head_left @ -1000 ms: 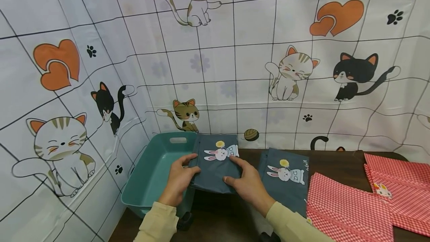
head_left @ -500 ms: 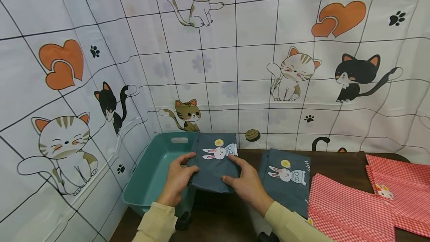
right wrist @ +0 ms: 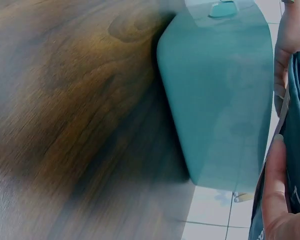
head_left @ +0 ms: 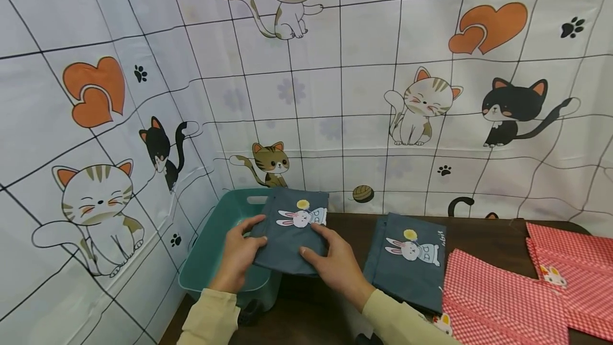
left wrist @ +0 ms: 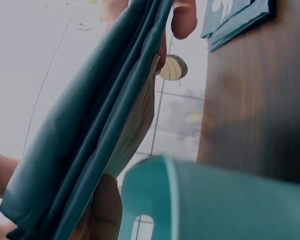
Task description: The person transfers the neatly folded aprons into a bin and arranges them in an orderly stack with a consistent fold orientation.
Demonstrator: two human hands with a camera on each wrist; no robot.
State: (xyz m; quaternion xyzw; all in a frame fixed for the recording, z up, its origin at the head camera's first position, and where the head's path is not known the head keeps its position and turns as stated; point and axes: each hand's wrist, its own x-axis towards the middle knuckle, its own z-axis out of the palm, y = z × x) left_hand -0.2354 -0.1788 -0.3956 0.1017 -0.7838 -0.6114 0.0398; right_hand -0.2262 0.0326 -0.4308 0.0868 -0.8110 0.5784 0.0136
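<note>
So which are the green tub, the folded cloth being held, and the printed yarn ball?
Green tub [right wrist: 217, 105]: right wrist view, its outer wall.
Folded cloth [head_left: 289, 239]: head view, its dark upper face.
Yarn ball [head_left: 363, 194]: head view, middle of the print.

In the head view, the left hand [head_left: 238, 253] and the right hand [head_left: 337, 266] are carrying the folded slate-blue fabric bundle with a white rabbit print [head_left: 287, 244] leftward, and it is covering more of the right rim of the rectangular teal plastic tub [head_left: 208, 260] at lower left of centre. The matching folded slate-blue cloth [head_left: 412, 276] at lower right is showing more beside the pale yellow sleeve [head_left: 404, 323], while the white, black-gridded, cat-printed sheet [head_left: 366, 105] is shifting slightly rightward in the frame.
</note>
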